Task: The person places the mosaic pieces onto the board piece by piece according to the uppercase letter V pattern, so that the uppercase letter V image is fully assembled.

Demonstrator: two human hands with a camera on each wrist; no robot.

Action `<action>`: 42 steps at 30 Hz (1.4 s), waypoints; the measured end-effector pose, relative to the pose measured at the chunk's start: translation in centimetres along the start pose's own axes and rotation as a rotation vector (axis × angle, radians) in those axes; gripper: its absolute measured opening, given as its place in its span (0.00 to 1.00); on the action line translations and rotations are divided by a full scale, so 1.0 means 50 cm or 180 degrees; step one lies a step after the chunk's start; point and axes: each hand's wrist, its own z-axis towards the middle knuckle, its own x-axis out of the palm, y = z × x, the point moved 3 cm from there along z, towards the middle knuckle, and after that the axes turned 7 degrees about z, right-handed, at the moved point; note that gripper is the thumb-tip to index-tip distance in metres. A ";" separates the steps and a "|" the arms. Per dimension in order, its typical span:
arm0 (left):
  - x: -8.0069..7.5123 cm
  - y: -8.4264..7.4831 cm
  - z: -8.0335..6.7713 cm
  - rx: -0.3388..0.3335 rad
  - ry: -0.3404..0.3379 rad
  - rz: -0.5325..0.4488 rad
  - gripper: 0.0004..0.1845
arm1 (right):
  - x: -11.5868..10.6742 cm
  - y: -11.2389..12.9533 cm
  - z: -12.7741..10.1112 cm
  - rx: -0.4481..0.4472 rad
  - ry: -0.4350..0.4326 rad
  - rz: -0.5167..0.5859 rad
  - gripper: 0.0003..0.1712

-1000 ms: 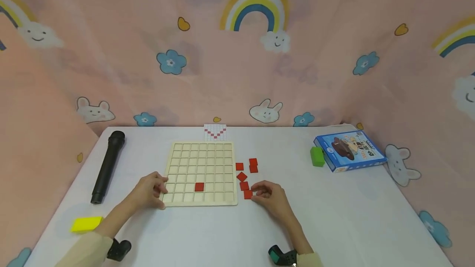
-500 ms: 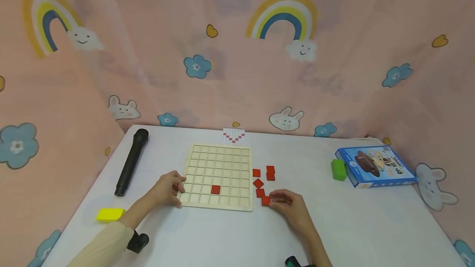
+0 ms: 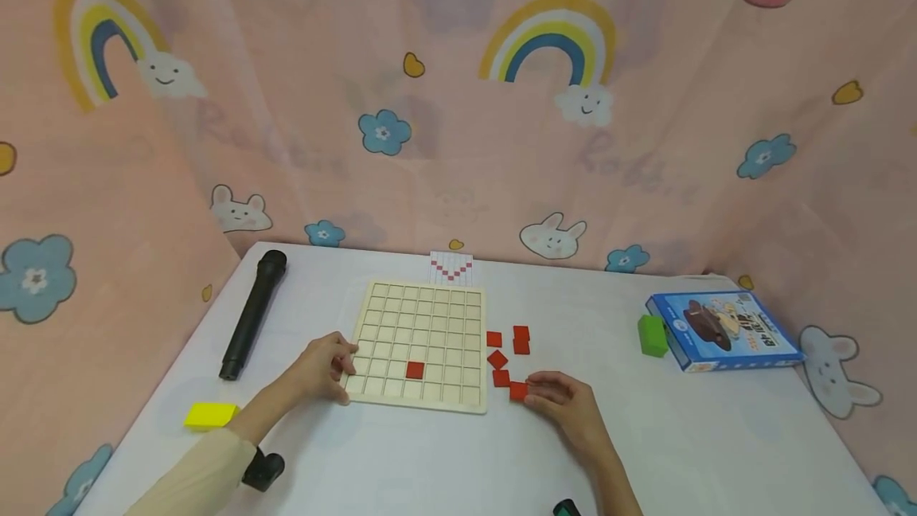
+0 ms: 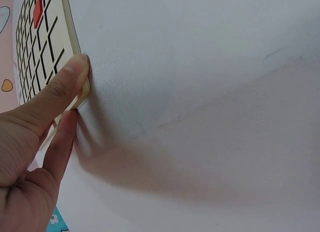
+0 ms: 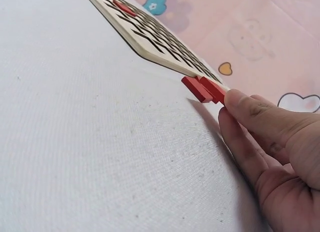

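Note:
My left hand grips the near left corner of a pale grid board. In the left wrist view the thumb lies on the board's rim, with a finger against its edge. One red square tile sits in a cell of the second row from the near edge. Right of the board, my right hand pinches the right side of the nearest loose red tile. More loose red tiles lie flat just beyond it. The right wrist view shows the thumb against red tiles, partly overlapping in sight.
A card with a red V pattern lies behind the board. To the left are a black microphone-like stick and a yellow block. A blue box with a green block beside it stands at the right.
The head view has swung left, shifting everything rightward in it. The nearest loose red tile has slid slightly right, away from its neighbour, with my right hand. My left hand keeps hold of the board.

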 end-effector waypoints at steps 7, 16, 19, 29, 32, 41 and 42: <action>-0.002 -0.002 -0.002 -0.0021 0.0019 -0.0021 0.21 | -0.002 0.003 -0.001 0.0046 0.0014 0.0212 0.21; -0.001 -0.003 -0.001 0.0033 0.0005 0.0023 0.21 | 0.005 0.010 0.001 0.0051 -0.0012 0.0274 0.19; -0.002 -0.004 -0.002 0.0024 -0.0001 0.0034 0.21 | 0.011 0.016 0.002 0.0001 0.0009 0.0301 0.19; 0.000 -0.005 -0.004 -0.0047 0.0002 0.0048 0.21 | 0.028 0.028 0.006 -0.0098 0.0023 0.0349 0.19; 0.001 -0.005 -0.005 -0.0047 0.0000 0.0045 0.21 | 0.036 0.031 0.011 -0.0151 0.0063 0.0309 0.18; 0.000 -0.006 -0.003 0.0007 0.0002 0.0027 0.21 | 0.065 0.040 0.031 -0.0242 0.0174 0.0386 0.17; 0.000 -0.005 -0.002 0.0009 -0.0003 0.0033 0.21 | 0.070 0.041 0.032 -0.0258 0.0196 0.0403 0.17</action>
